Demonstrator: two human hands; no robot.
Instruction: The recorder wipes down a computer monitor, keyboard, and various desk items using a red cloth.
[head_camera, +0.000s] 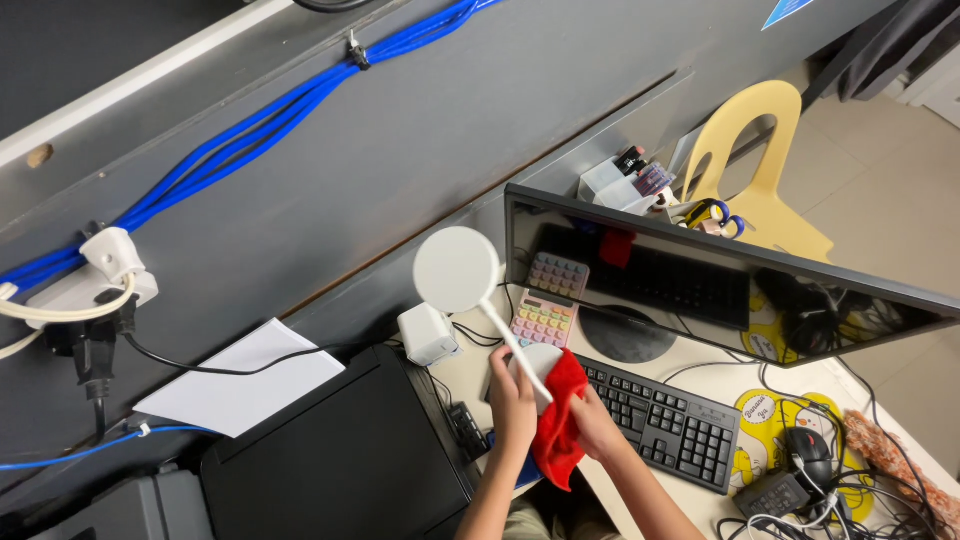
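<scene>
While left hand grips white lamp | right hand clutches red cloth

I see a wide, dark monitor screen at 3 o'clock; it is off and shiny like a mirror. A blue sign corner peeks in at 1 o'clock. Round yellow stickers lie on the table at 4 o'clock.
</scene>
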